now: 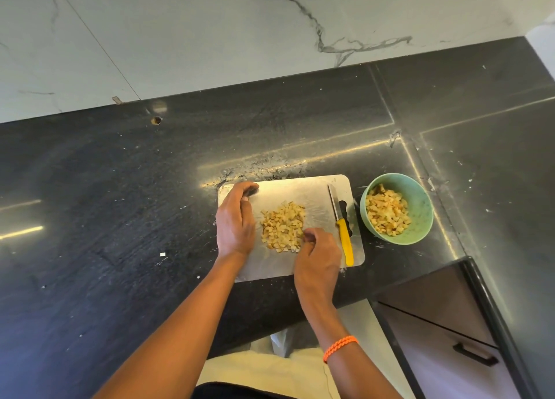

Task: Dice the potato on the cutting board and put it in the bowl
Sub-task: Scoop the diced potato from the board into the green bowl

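A pile of diced potato point(282, 226) lies in the middle of the metal cutting board point(315, 190). My left hand point(235, 221) stands on edge at the pile's left side, fingers curled together, holding nothing. At the pile's near right edge my right hand point(318, 257) has its fingers curled against the cubes. A knife with a yellow handle point(342, 230) rests on the board's right side, blade pointing away from me. Right of the board a green bowl point(420, 200) holds more diced potato point(387, 214).
The dark counter point(120, 218) runs back to a white marble wall point(210, 32). Its front edge drops off below the board, with a drawer and handle point(474, 355) at the lower right. Small white crumbs lie scattered on the counter.
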Motion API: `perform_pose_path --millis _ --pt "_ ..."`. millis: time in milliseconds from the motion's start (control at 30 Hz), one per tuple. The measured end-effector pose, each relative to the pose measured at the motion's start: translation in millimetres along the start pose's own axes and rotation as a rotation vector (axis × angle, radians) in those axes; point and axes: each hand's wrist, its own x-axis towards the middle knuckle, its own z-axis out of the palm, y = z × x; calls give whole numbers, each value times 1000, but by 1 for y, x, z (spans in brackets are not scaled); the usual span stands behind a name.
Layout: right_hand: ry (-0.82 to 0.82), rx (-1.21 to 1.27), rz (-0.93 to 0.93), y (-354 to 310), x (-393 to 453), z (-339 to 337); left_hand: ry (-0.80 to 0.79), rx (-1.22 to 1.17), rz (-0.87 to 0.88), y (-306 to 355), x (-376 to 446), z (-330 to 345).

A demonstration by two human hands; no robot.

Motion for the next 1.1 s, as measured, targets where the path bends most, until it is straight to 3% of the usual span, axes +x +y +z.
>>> perform_pose_path --millis 133,300,400,533,600,733,900,1000,1100 --pt "9 66 -108 -5 8 3 9 -77 -28 1 1 -1" --pt "-69 -184 -611 -4 9 3 77 -439 -222 11 7 -9" --pt "-191 -357 -898 -10 10 22 68 -456 -238 12 8 -12" --pt "-399 -477 -1078 -2 11 42 46 -431 -230 7 8 -10" --pt "-419 -500 -1160 7 17 37 44 -419 -217 5 7 -10" --pt "-234 -468 -1113 12 37 15 46 -393 -210 4 6 -7" --pt "-100 -400 -814 3 49 6 66 -368 -205 7 5 -4" --pt "-193 -671 -712 2 38 17 64 -364 -208 8 4 -5" --pt "-300 -781 -765 11 37 30 60 -339 -215 8 5 -5"
